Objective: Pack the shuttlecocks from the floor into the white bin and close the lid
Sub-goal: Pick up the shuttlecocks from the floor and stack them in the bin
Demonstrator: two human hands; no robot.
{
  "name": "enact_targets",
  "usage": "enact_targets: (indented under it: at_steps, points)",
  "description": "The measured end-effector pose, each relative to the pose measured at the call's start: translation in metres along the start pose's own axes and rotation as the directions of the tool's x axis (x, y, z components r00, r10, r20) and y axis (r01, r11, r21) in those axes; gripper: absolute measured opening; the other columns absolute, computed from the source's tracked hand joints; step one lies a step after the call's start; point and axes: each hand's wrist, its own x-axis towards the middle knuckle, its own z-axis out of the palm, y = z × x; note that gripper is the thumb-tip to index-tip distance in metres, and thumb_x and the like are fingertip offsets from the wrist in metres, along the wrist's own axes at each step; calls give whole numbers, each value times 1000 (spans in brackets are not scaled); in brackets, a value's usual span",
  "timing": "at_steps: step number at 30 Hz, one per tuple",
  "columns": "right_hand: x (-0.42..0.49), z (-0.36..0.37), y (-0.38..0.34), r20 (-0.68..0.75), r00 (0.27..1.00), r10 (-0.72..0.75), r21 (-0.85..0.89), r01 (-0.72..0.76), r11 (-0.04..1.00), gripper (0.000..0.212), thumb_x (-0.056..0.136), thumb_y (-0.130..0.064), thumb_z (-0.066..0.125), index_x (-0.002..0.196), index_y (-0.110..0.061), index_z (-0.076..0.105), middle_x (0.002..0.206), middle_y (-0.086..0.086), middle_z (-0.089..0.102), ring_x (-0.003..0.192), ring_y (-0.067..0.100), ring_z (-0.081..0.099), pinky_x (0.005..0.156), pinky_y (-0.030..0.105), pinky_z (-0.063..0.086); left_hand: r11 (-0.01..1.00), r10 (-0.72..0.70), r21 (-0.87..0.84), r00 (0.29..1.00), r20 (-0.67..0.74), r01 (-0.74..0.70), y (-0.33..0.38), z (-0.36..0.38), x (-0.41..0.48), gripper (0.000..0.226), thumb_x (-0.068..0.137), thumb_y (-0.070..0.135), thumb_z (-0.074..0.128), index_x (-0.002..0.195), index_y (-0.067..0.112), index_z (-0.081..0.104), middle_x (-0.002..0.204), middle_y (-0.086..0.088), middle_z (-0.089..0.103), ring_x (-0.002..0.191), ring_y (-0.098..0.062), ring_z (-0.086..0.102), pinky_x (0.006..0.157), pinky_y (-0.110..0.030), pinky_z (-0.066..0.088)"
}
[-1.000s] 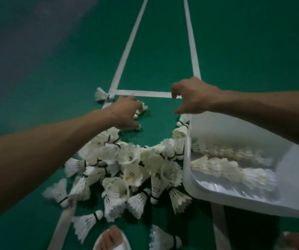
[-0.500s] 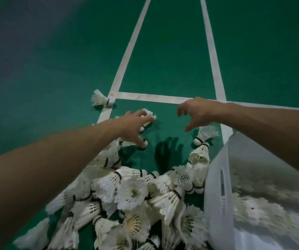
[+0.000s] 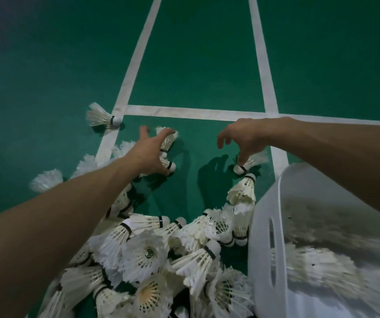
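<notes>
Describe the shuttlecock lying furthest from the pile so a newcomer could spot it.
On the green floor, find where the left white line meets the crossing line. At that junction lies a lone shuttlecock on its side, cork at the line, feathers pointing left. Unlike the heaped shuttlecocks beside the white bin, it touches no other.

No legible lettering anywhere, only a round dark mark, unreadable, inside one shuttlecock
</notes>
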Motion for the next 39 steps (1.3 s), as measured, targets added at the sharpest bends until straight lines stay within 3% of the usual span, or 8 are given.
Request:
enact_targets:
  at_steps: [3, 5, 9, 15, 19, 26, 34, 39]
  points:
    - [-2, 0, 6, 59, 998, -13, -34, 15, 999, 70, 71, -19, 84, 132, -27, 52, 135, 0, 54, 113, 25, 54, 91, 34, 44, 997, 39, 57, 998, 48, -42, 1, 4, 4, 111, 60, 27, 89, 144, 43, 18, 134, -20, 42, 116, -36, 49, 99, -45, 43]
    - [-3, 2, 9, 108, 994, -12, -60, 19, 998, 71, 70, -13, 83, 132, -26, 52, 136, -1, 53, 115, 25, 53, 93, 36, 45, 993, 99, 67, 994, 42, -102, 1, 5, 5, 106, 61, 25, 88, 144, 41, 23, 133, -15, 48, 116, -31, 48, 96, -40, 42]
    - [-5, 11, 20, 140, 989, 48, -91, -35, 995, 74, 67, -8, 85, 132, -24, 52, 130, 3, 56, 100, 21, 51, 79, 30, 41, 987, 154, 24, 985, 73, -156, 3, 5, 1, 97, 61, 23, 88, 139, 41, 33, 137, -9, 48, 116, -26, 49, 95, -38, 41]
    - [-2, 19, 33, 21, 984, 179, -139, -174, 975, 81, 68, -5, 83, 137, -22, 43, 129, 10, 54, 111, 30, 52, 87, 36, 46, 957, 225, -198, 973, 53, -210, 25, 1, -18, 90, 64, 22, 87, 137, 38, 37, 144, -3, 42, 107, -15, 47, 89, -30, 38]
    - [-3, 23, 38, -24, 964, 265, -35, -266, 963, 90, 69, -17, 85, 142, -22, 32, 127, 15, 53, 108, 32, 51, 85, 39, 45, 938, 236, -276, 970, 59, -212, 39, -1, -31, 90, 63, 22, 87, 135, 43, 37, 138, -4, 44, 101, -21, 56, 84, -32, 44]
    - [-6, 27, 42, 3, 933, 360, 96, -359, 928, 98, 66, -10, 86, 144, -20, 27, 132, 17, 51, 112, 33, 51, 87, 40, 45, 919, 271, -320, 959, 89, -230, 51, 8, -32, 90, 65, 22, 86, 137, 42, 35, 145, -5, 39, 108, -16, 47, 91, -31, 38]
    - [-1, 24, 43, -55, 919, 389, 273, -361, 892, 71, 66, -12, 86, 129, -7, 55, 123, 12, 61, 106, 30, 58, 84, 33, 46, 918, 236, -351, 966, 106, -185, 49, 18, -25, 90, 65, 23, 86, 137, 41, 35, 144, -5, 40, 111, -18, 44, 93, -32, 36]
    - [-13, 13, 44, -159, 894, 418, 448, -312, 838, 45, 70, -6, 80, 114, -3, 67, 103, 14, 68, 74, 21, 61, 53, 22, 44, 912, 227, -363, 972, 61, -190, 52, 9, -29, 88, 65, 24, 86, 135, 43, 36, 130, -3, 45, 101, -18, 52, 85, -30, 41]
